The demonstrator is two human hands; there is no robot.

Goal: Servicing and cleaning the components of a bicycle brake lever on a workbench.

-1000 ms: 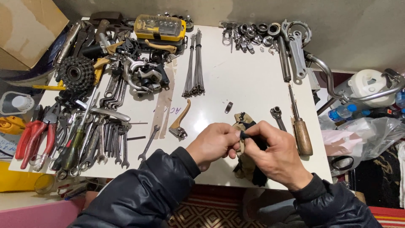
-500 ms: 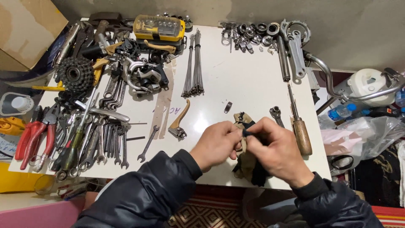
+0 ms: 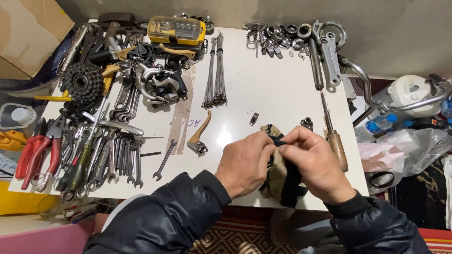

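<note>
Both hands meet low centre-right of frame, over the near edge of the white table (image 3: 263, 89): left hand (image 3: 245, 164) and right hand (image 3: 318, 164) are closed fingertip to fingertip on a small dark part (image 3: 277, 141) pinched between them, too small to tell what it is. A tan and black cloth (image 3: 281, 181) hangs under the hands, touching both. Just left of the hands: bronze brake lever (image 3: 198, 136), and a small spanner (image 3: 164, 160) further left. Wooden-handled screwdriver (image 3: 333, 136) lies just right of the right hand, small metal nut (image 3: 307, 123) above it. Bundle of spokes (image 3: 215, 70) runs upright at upper centre. Yellow bit case (image 3: 176, 30) at top centre-left, black sprocket cluster (image 3: 83, 83) upper left, row of spanners (image 3: 113, 160) lower left, red pliers (image 3: 35, 153) at far left edge. Bearings and rings pile (image 3: 282, 37) top right, chrome handlebar (image 3: 376, 96) off the table's right side
</note>
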